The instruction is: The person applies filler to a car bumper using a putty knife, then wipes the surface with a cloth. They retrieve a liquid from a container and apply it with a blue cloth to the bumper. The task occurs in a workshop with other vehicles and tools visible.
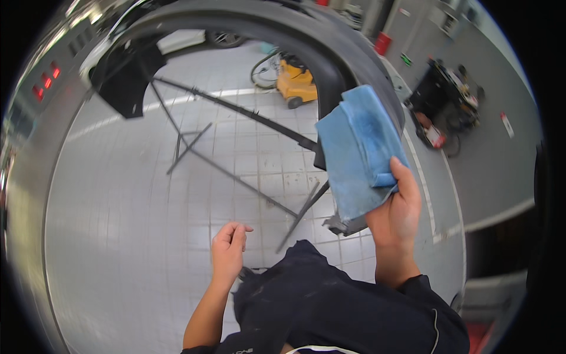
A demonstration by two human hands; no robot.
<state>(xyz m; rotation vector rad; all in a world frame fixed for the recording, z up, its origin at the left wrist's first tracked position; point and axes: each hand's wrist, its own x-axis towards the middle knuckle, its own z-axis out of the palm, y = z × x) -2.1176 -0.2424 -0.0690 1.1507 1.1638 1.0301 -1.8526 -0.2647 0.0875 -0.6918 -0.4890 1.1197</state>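
A folded blue cloth [359,147] is gripped in my right hand [402,206], with the thumb pressed on its lower right corner. Darker damp-looking patches mark the cloth's upper fold. Behind it a dark grey car bumper [348,53] curves across the far side on a stand; whether the cloth touches it I cannot tell. My left hand [230,248] hangs in front of my body over the floor, its fingers curled in loosely and nothing visible in them.
The black metal stand [236,109] spreads its legs over the tiled floor [135,236]. A yellow machine [295,82] with a hose sits beyond. To the right are a loaded black cart [439,88] and a red cylinder [382,43]. A white car [183,40] is parked at the back.
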